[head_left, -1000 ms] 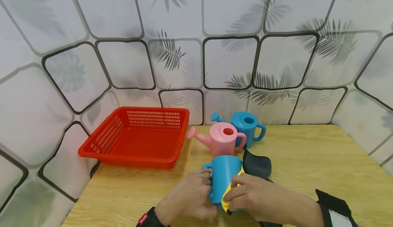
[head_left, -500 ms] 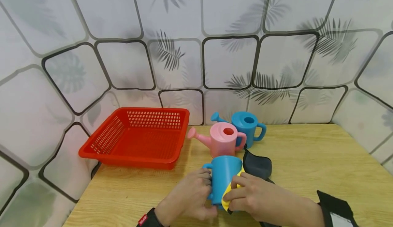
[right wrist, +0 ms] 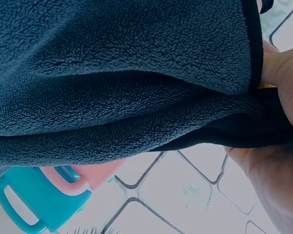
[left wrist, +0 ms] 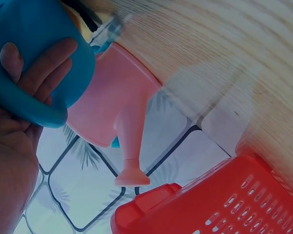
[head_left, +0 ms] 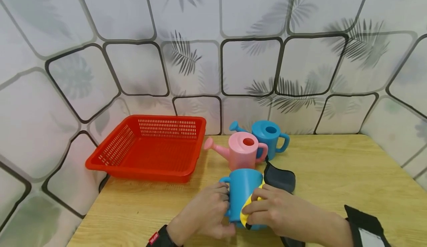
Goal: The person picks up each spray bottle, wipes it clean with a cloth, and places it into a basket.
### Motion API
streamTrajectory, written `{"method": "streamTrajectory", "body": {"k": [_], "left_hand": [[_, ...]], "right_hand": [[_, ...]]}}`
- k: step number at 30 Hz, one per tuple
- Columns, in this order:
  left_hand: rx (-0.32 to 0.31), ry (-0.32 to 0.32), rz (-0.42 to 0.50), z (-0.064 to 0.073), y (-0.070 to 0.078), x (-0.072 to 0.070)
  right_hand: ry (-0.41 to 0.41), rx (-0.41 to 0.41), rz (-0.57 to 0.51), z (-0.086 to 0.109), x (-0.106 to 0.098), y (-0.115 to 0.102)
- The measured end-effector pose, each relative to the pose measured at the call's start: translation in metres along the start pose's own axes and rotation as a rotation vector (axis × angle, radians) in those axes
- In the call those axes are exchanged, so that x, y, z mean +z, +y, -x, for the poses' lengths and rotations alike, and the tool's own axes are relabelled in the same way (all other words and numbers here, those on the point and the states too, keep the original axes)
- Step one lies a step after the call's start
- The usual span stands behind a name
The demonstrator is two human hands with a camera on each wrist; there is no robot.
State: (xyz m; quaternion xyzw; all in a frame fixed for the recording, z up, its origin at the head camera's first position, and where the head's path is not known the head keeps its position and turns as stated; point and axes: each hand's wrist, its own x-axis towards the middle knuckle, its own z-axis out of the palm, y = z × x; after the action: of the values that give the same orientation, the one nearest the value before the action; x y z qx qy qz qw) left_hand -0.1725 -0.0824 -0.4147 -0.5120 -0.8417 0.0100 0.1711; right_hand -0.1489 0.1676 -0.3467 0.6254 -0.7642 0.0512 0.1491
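My left hand (head_left: pixel 211 211) grips the handle of a blue watering can (head_left: pixel 241 193) near the table's front. In the left wrist view, the fingers (left wrist: pixel 49 68) pass through the handle and lie on the can's wall. The can's spout is not visible. My right hand (head_left: pixel 271 211) pinches a yellow and dark grey cloth (head_left: pixel 247 208) against the can's right side. More of its grey fleecy side (right wrist: pixel 136 87) fills the right wrist view, and a grey flap (head_left: pixel 279 179) spreads on the table beyond the hand.
Behind the held can stands a pink watering can (head_left: pixel 242 152), its spout to the left. A second blue watering can (head_left: pixel 267 135) stands behind that, close to the wall. A red plastic basket (head_left: pixel 156 174) sits at the left on the wooden table (head_left: pixel 340 173).
My right hand and the cloth have shifted very slightly upward along the can's side. The left hand, the can and the other things look unmoved.
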Motion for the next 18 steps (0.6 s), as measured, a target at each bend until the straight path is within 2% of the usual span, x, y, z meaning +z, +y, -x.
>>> {"method": "streamTrajectory", "body": {"k": [5,8,13,18], "left_hand": [[0.008,-0.001,-0.032,0.000,0.000,-0.002],[0.024,-0.014,-0.053,0.000,0.000,-0.004],[0.035,-0.107,-0.020,-0.001,0.001,-0.007],[0.019,-0.190,0.016,-0.001,0.003,-0.008]], "right_hand": [[0.008,0.019,-0.019,0.000,0.001,0.004],[0.066,0.015,-0.007,-0.001,0.003,0.009],[0.158,0.006,0.020,-0.001,0.008,0.018],[0.121,0.059,0.014,0.001,0.008,0.026]]}}
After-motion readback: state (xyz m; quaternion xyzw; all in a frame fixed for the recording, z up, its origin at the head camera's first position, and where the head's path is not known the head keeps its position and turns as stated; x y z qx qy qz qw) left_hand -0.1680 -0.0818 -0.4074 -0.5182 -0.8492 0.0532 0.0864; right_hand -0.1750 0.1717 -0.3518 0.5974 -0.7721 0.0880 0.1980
